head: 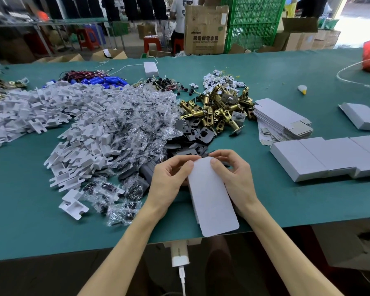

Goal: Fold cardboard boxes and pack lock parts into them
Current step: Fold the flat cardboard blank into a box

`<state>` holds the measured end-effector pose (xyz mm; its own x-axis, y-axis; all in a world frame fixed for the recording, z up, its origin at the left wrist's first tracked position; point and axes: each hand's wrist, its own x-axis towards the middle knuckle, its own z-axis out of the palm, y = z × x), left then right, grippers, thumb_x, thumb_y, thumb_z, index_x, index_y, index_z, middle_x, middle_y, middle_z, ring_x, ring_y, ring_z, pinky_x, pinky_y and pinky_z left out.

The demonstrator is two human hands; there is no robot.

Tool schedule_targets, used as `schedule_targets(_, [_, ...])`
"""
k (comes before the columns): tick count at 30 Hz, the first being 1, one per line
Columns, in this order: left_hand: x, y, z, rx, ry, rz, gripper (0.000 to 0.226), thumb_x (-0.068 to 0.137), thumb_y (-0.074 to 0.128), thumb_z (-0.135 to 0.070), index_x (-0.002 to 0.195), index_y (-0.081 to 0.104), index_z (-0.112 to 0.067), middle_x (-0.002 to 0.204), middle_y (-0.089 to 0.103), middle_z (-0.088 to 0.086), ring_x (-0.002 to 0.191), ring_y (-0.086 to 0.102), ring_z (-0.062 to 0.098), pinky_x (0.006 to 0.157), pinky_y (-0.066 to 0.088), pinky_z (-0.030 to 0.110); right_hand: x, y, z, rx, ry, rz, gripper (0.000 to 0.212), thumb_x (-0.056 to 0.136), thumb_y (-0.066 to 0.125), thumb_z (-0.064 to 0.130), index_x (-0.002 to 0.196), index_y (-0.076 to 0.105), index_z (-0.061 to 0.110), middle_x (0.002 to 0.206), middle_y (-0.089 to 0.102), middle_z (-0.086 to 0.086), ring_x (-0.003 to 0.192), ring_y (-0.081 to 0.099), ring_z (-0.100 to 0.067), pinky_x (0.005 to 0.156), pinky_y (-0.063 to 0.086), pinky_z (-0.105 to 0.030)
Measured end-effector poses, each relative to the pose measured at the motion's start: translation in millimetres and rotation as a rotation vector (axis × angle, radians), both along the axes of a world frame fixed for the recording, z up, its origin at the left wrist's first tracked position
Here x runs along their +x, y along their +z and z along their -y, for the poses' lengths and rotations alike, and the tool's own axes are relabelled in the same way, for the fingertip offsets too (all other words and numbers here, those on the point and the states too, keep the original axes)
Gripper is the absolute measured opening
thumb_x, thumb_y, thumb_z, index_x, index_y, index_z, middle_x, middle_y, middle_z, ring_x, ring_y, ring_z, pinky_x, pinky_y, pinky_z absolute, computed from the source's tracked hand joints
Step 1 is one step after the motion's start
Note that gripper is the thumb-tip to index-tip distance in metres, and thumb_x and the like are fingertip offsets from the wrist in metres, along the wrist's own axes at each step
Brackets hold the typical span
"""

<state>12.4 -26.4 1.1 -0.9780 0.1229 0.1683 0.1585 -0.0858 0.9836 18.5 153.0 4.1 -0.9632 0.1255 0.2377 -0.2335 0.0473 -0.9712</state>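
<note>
— Two hands on one box, then?
— Yes. Your left hand (pixel 169 178) and right hand (pixel 235 174) both pinch the far end of the white cardboard box (pixel 212 199), thumbs on top, fingers curled behind.
— And where is it?
— Right in front of you, its near end over the near edge of the green table (pixel 30 221). Black plates (pixel 192 137) lie just beyond your fingers, brass latches (pixel 218 110) farther off, and flat boxes (pixel 282 120) and folded boxes (pixel 308 159) to the right.
</note>
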Motion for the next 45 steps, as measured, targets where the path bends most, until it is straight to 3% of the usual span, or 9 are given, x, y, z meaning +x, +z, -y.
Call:
schedule_targets(6, [1, 0, 1, -0.001, 0.044, 0.007, 0.020, 0.105, 0.060, -0.016, 0.109, 0.079, -0.021, 0.108, 0.078, 0.004, 0.093, 0.072, 0.021, 0.078, 0.062, 0.039, 0, -1, 2, 0.000, 0.030, 0.044, 0.006, 0.098, 0.068, 0.018, 0.103, 0.070, 0.020, 0.099, 0.072, 0.009, 0.092, 0.066, -0.003, 0.070, 0.052, -0.017])
schedule_targets(11, [-3, 0, -1, -0.002, 0.004, -0.070, 0.037, 0.108, 0.044, 0.002, 0.131, 0.067, -0.017, 0.131, 0.071, -0.002, 0.124, 0.066, 0.018, 0.090, 0.062, 0.039, -2, 0, 0, -0.100, -0.064, 0.118, 0.012, 0.099, 0.062, 0.019, 0.103, 0.072, 0.025, 0.098, 0.073, 0.003, 0.084, 0.066, -0.008, 0.063, 0.051, -0.020])
schedule_targets(15, [-2, 0, -2, -0.176, -0.064, -0.191, 0.062, 0.094, 0.053, 0.017, 0.136, 0.063, -0.027, 0.148, 0.060, -0.008, 0.139, 0.053, 0.014, 0.101, 0.054, 0.031, -4, 2, -1, -0.090, -0.069, 0.155, 0.017, 0.101, 0.059, 0.021, 0.097, 0.076, 0.023, 0.097, 0.075, 0.004, 0.077, 0.064, -0.005, 0.060, 0.049, -0.018])
schedule_targets(20, [-2, -2, -2, -0.173, 0.009, -0.153, 0.046, 0.091, 0.073, 0.005, 0.132, 0.067, -0.014, 0.131, 0.071, 0.000, 0.122, 0.067, 0.019, 0.100, 0.055, 0.037, -3, 6, 3, -0.248, 0.058, 0.185, 0.038, 0.108, 0.046, 0.038, 0.109, 0.075, 0.013, 0.101, 0.078, -0.006, 0.085, 0.073, -0.019, 0.063, 0.057, -0.026])
schedule_targets(23, [0, 0, -6, -0.079, 0.035, -0.058, 0.032, 0.092, 0.077, -0.008, 0.123, 0.068, -0.006, 0.116, 0.076, 0.008, 0.104, 0.074, 0.024, 0.086, 0.061, 0.038, -1, 6, 6, -0.271, 0.158, 0.138, 0.035, 0.110, 0.045, 0.031, 0.118, 0.073, 0.011, 0.109, 0.076, -0.013, 0.093, 0.075, -0.036, 0.064, 0.062, -0.037])
schedule_targets(26, [-1, 0, -6, -0.045, 0.073, -0.019, 0.027, 0.092, 0.076, -0.008, 0.117, 0.068, -0.004, 0.106, 0.077, 0.014, 0.090, 0.074, 0.027, 0.075, 0.062, 0.037, -2, 2, 5, -0.161, 0.184, 0.066, 0.029, 0.106, 0.052, 0.009, 0.127, 0.067, 0.020, 0.115, 0.075, -0.005, 0.101, 0.073, -0.030, 0.072, 0.062, -0.033])
schedule_targets(30, [0, 1, -6, -0.042, 0.025, -0.015, 0.032, 0.091, 0.077, -0.003, 0.120, 0.065, -0.005, 0.107, 0.075, 0.018, 0.096, 0.074, 0.032, 0.074, 0.061, 0.037, -2, 1, 4, -0.017, 0.177, -0.016, 0.036, 0.099, 0.067, 0.012, 0.132, 0.063, 0.023, 0.123, 0.072, 0.004, 0.114, 0.066, -0.019, 0.089, 0.058, -0.032])
schedule_targets(37, [3, 6, -4, 0.015, 0.085, -0.026, 0.030, 0.092, 0.073, -0.033, 0.119, 0.068, -0.020, 0.114, 0.077, -0.001, 0.104, 0.073, 0.017, 0.091, 0.059, 0.030, -1, -4, 2, 0.043, 0.129, 0.017, 0.028, 0.093, 0.074, 0.021, 0.120, 0.067, 0.020, 0.108, 0.075, 0.002, 0.100, 0.068, -0.015, 0.080, 0.055, -0.029])
schedule_targets(45, [6, 9, -2, 0.145, 0.121, -0.036, 0.034, 0.090, 0.072, -0.042, 0.118, 0.064, -0.024, 0.111, 0.077, -0.007, 0.103, 0.072, 0.007, 0.082, 0.056, 0.019, 1, -1, 5, 0.200, 0.163, 0.061, 0.028, 0.087, 0.081, 0.015, 0.111, 0.068, 0.019, 0.103, 0.075, 0.007, 0.097, 0.069, -0.013, 0.089, 0.058, -0.038])
